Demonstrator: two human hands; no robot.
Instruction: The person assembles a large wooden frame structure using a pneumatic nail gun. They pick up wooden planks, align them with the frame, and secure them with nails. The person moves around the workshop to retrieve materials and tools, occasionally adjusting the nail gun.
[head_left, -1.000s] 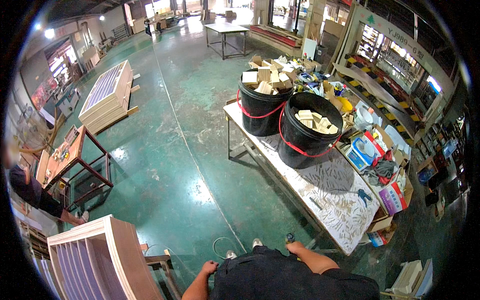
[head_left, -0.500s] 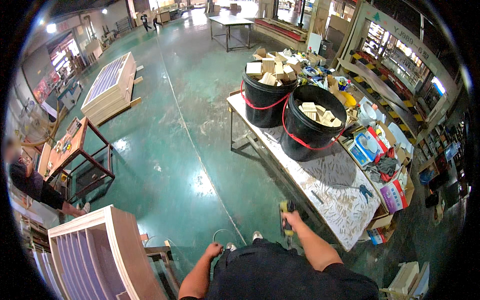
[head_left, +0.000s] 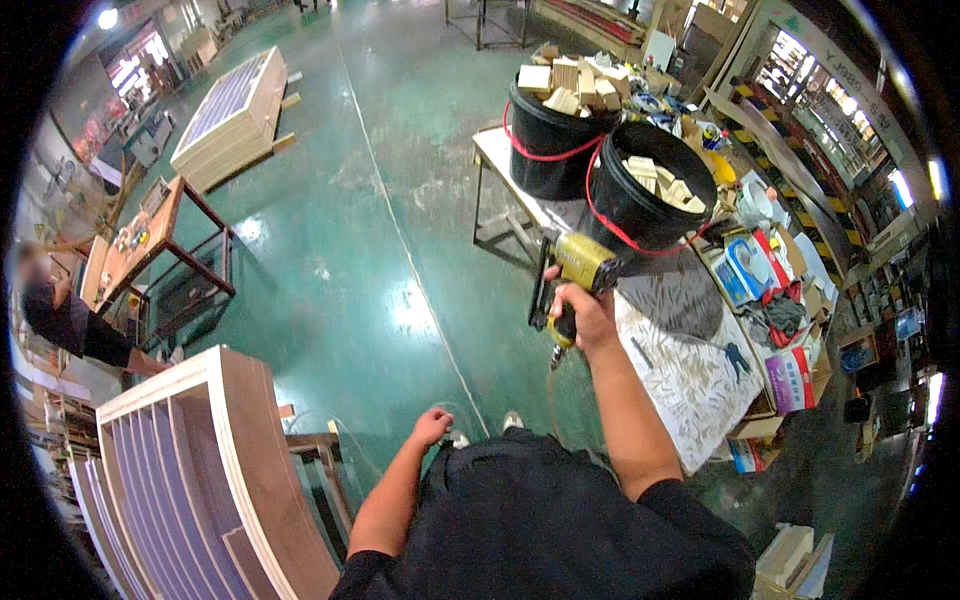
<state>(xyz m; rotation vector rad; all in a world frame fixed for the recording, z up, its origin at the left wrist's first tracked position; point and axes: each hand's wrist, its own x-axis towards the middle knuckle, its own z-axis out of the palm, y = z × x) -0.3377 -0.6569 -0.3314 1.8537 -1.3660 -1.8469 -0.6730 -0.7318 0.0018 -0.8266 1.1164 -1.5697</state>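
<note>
Head view: right hand point(head_left: 585, 312), wrapped round yellow pneumatic nail gun point(head_left: 588, 262), has risen from lower centre to mid-frame, bringing the tool into plain sight. Left hand point(head_left: 433, 426), lower centre, loosely curled; contents too small to tell. Table point(head_left: 490, 148) edge close right; green floor point(head_left: 330, 230) open left, wooden cabinet point(head_left: 290, 480) bounding lower left.

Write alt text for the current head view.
A person's right hand holds a yellow-and-black nail gun near a white-topped table bearing two round black buckets of pale wood blocks. The loosely curled left hand is above the glossy green floor; a pale slatted wooden frame sits lower left.
</note>
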